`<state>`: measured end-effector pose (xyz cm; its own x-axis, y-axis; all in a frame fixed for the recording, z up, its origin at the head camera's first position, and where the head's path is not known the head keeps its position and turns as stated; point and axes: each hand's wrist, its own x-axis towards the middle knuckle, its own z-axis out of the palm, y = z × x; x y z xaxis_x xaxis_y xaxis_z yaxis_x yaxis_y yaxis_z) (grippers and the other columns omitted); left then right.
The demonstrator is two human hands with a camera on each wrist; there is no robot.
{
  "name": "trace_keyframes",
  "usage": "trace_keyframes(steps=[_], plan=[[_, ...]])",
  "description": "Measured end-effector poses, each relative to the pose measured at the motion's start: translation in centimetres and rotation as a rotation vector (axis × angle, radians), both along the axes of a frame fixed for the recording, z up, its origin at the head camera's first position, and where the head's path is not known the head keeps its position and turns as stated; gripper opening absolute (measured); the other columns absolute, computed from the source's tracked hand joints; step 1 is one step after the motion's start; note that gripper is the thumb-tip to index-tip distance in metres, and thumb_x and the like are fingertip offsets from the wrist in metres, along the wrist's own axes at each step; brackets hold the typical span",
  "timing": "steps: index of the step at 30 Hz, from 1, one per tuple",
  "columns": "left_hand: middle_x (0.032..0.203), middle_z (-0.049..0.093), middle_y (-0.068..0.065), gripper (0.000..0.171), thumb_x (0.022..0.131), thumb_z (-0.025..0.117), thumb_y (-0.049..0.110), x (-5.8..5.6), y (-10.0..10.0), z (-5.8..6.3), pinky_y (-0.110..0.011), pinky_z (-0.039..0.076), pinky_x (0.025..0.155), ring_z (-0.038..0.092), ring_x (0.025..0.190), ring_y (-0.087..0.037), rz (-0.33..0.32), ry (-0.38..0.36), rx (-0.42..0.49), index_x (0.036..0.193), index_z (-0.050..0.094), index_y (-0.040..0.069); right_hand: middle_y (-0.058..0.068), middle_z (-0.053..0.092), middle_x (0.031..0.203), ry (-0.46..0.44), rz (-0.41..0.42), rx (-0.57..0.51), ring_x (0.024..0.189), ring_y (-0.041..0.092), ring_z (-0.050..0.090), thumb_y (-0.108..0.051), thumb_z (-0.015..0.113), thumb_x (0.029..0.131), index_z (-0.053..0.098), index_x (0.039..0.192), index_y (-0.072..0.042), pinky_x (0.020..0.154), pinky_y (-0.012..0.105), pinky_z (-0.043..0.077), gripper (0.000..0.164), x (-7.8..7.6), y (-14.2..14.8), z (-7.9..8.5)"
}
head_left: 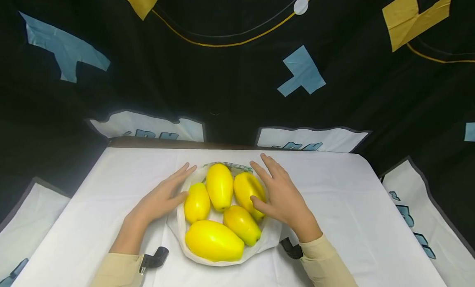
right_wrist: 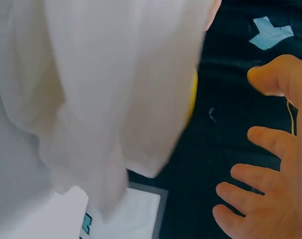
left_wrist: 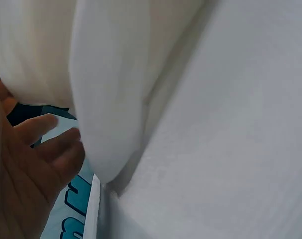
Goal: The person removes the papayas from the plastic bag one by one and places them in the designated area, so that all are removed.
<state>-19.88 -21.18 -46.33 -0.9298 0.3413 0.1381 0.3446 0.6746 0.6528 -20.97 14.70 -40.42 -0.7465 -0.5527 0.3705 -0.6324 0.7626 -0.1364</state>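
Note:
A white cloth bag (head_left: 200, 260) with its rim rolled open holds several smooth, oblong yellow fruits (head_left: 214, 240) that look like mangoes. My left hand (head_left: 163, 198) is at the bag's left side, fingers spread and thumb tip close to the leftmost fruit (head_left: 197, 203). On the other side, my right hand (head_left: 280, 192) has its fingers stretched out, and its thumb overlaps the right-hand fruit (head_left: 248, 190) in the head view. Neither hand grips anything. From the right wrist view, the right hand (right_wrist: 270, 164) stands apart from the bag's side (right_wrist: 101, 89).
The bag stands on a table with a white cloth (head_left: 334, 204). Behind it hangs a black curtain (head_left: 222, 81) with blue and gold tape pieces and white printed panels (head_left: 311, 138). Black wrist mounts (head_left: 155, 258) project inward near both sleeves.

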Motion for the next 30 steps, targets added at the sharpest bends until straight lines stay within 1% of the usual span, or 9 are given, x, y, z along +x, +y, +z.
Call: trace_keyframes(steps=[4,6,8,12,15,19,26,30], plan=[[0.159,0.027,0.005,0.060,0.098,0.055,0.028,0.2,0.2,0.0,-0.054,0.025,0.114,0.023,0.145,-0.024,-0.025,-0.048,0.058,0.153,0.031,0.037,0.007,0.023,0.159,-0.105,-0.006,-0.040,0.140,0.028,0.031,-0.040,0.069,0.079,0.033,0.152,-0.022,0.107,0.049,0.039,0.084,-0.2,-0.5,-0.5],[0.156,0.031,0.007,0.059,0.099,0.053,0.023,0.2,0.5,0.1,-0.051,0.026,0.114,0.025,0.144,-0.020,-0.032,-0.075,0.079,0.152,0.033,0.036,0.006,0.026,0.158,-0.150,-0.009,-0.070,0.139,0.027,0.034,-0.039,0.070,0.079,0.035,0.151,-0.021,0.104,0.048,0.043,0.082,-0.3,-0.7,-0.9],[0.154,0.035,0.011,0.057,0.099,0.051,0.019,0.3,0.7,0.2,-0.049,0.027,0.114,0.027,0.143,-0.017,-0.030,-0.102,0.091,0.151,0.035,0.035,0.004,0.028,0.157,-0.193,-0.011,-0.105,0.138,0.026,0.037,-0.040,0.071,0.079,0.037,0.150,-0.021,0.103,0.048,0.044,0.081,-0.4,-0.8,-1.2],[0.150,0.041,0.011,0.055,0.098,0.049,0.014,0.3,1.0,0.3,-0.050,0.029,0.114,0.031,0.141,-0.018,-0.016,-0.136,0.107,0.149,0.040,0.033,0.001,0.033,0.155,-0.272,-0.013,-0.149,0.134,0.024,0.043,-0.042,0.073,0.078,0.043,0.147,-0.023,0.099,0.049,0.047,0.077,-0.4,-1.1,-1.7],[0.150,0.042,0.010,0.054,0.098,0.048,0.013,0.4,1.0,0.4,-0.050,0.029,0.113,0.032,0.141,-0.019,-0.002,-0.151,0.104,0.148,0.042,0.031,0.003,0.039,0.151,-0.283,-0.001,-0.144,0.130,0.025,0.046,-0.042,0.074,0.077,0.049,0.143,-0.023,0.098,0.048,0.048,0.073,-0.5,-1.4,-1.8],[0.151,0.041,0.008,0.055,0.097,0.047,0.012,0.5,0.9,0.5,-0.050,0.029,0.113,0.031,0.142,-0.020,0.012,-0.161,0.100,0.149,0.041,0.030,0.004,0.044,0.147,-0.268,0.009,-0.105,0.128,0.026,0.047,-0.043,0.074,0.077,0.054,0.138,-0.020,0.101,0.047,0.045,0.068,-0.5,-1.8,-2.0],[0.150,0.041,0.007,0.055,0.097,0.047,0.012,0.4,0.9,0.5,-0.050,0.029,0.113,0.033,0.141,-0.020,0.011,-0.171,0.101,0.149,0.041,0.030,0.005,0.043,0.147,-0.312,-0.021,-0.046,0.124,0.027,0.050,-0.042,0.075,0.076,0.055,0.137,-0.019,0.100,0.044,0.047,0.068,-0.5,-2.2,-2.3],[0.150,0.042,0.007,0.054,0.098,0.048,0.015,0.4,1.0,0.4,-0.050,0.030,0.113,0.032,0.141,-0.020,0.006,-0.172,0.099,0.149,0.040,0.030,0.004,0.043,0.146,-0.324,-0.036,-0.051,0.122,0.025,0.052,-0.038,0.076,0.075,0.056,0.136,-0.018,0.100,0.042,0.047,0.067,-0.5,-2.2,-2.5]])
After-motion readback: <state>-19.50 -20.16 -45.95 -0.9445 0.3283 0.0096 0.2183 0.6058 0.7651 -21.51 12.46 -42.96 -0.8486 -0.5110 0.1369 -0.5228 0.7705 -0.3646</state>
